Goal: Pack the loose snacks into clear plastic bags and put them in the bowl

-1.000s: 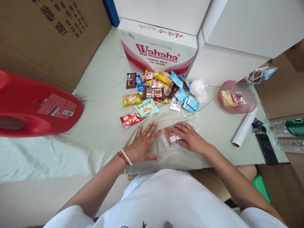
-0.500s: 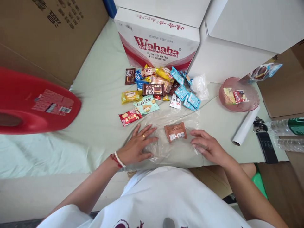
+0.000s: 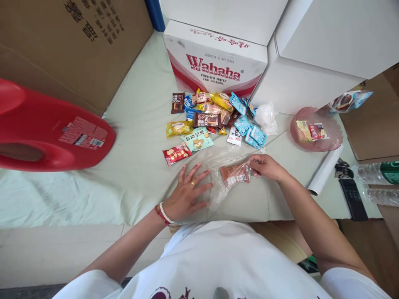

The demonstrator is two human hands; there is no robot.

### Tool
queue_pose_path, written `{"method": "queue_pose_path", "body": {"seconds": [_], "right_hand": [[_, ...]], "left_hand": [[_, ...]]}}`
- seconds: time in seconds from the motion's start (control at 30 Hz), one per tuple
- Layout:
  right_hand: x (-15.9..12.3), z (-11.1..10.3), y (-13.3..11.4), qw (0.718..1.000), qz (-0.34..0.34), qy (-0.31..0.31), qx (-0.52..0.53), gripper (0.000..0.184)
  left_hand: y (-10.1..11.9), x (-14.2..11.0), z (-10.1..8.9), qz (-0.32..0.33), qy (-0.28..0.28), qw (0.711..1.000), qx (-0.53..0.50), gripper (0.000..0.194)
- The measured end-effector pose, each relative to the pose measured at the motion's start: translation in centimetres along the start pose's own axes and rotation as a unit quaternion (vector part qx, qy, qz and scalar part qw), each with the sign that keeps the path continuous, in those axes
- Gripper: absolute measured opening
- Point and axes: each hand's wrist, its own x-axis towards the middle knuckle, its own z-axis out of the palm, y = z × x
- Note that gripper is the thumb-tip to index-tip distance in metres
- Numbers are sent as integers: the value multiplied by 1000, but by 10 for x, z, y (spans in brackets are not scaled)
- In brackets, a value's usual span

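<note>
A brown snack packet [image 3: 235,174] lies on the table with a thin clear plastic bag [image 3: 220,193] around it; whether the film passes over or under the packet everywhere is hard to tell. My right hand [image 3: 264,166] pinches the bag's film at the packet's right end. With fingers spread, my left hand [image 3: 190,193] rests flat at the bag's left edge. Beyond the hands is a pile of wrapped snacks, among them a dark cocoa packet [image 3: 206,120], a mint-green packet [image 3: 198,140], a red packet [image 3: 177,154] and light-blue sachets [image 3: 257,135].
A Wahaba-style water carton, printed Wahaha [image 3: 215,62], stands behind the pile. To the left is a big red jug [image 3: 62,128]. On the right are a pink bowl [image 3: 335,139] holding packets, a white roll [image 3: 326,172], keys [image 3: 343,169], a black phone-like object [image 3: 353,201] and bottles [image 3: 389,172].
My right hand has closed on the bag's film and drawn it over toward the packet's right end. My left hand stays spread. The view has shifted slightly.
</note>
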Motion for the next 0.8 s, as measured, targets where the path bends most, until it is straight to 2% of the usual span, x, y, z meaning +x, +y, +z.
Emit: {"method": "queue_pose_path", "body": {"seconds": [0.03, 0.1, 0.2, 0.23, 0.27, 0.3, 0.33, 0.4, 0.43, 0.47, 0.53, 0.57, 0.6, 0.7, 0.8], "right_hand": [[0, -1, 0, 1000, 2, 6, -5, 37], [-1, -3, 2, 1000, 0, 22, -20, 38], [-1, -6, 9, 997, -2, 58, -53, 39], [-1, -6, 12, 995, -2, 69, -68, 39], [0, -5, 14, 993, -4, 79, -83, 39], [1, -5, 16, 992, -7, 85, -97, 39], [2, -3, 17, 990, -11, 89, -109, 38], [4, -1, 19, 988, -16, 92, -124, 38], [5, 0, 19, 987, -16, 93, -128, 37], [5, 1, 19, 987, -14, 94, -130, 37], [5, 0, 20, 987, -10, 94, -130, 36], [5, 0, 21, 987, -7, 93, -129, 36], [5, -1, 22, 987, -6, 93, -128, 36], [4, -4, 26, 988, -5, 95, -119, 39], [5, -4, 31, 988, -15, 104, -113, 40]], "left_hand": [[-1, 5, 3, -25, 30, 999, -12, 23], [-7, 15, 4, -104, 106, 987, -55, 24], [-20, 25, -4, -260, 257, 926, -92, 28], [-22, 25, -7, -286, 302, 906, -83, 29], [-20, 23, -10, -281, 328, 899, -69, 30], [-15, 19, -10, -244, 332, 910, -53, 34], [-7, 15, -9, -180, 310, 933, -39, 42], [14, 3, 1, -20, 209, 977, -23, 67], [24, -2, 8, 28, 160, 987, -13, 77], [33, -6, 16, 45, 128, 991, -1, 77], [42, -11, 28, 20, 99, 995, 3, 48], [42, -12, 31, -9, 100, 995, -10, 31], [39, -11, 32, -40, 109, 993, -36, 22], [15, -1, 19, -146, 148, 966, -152, 24], [-13, 12, -1, -299, 190, 913, -201, 27]]}}
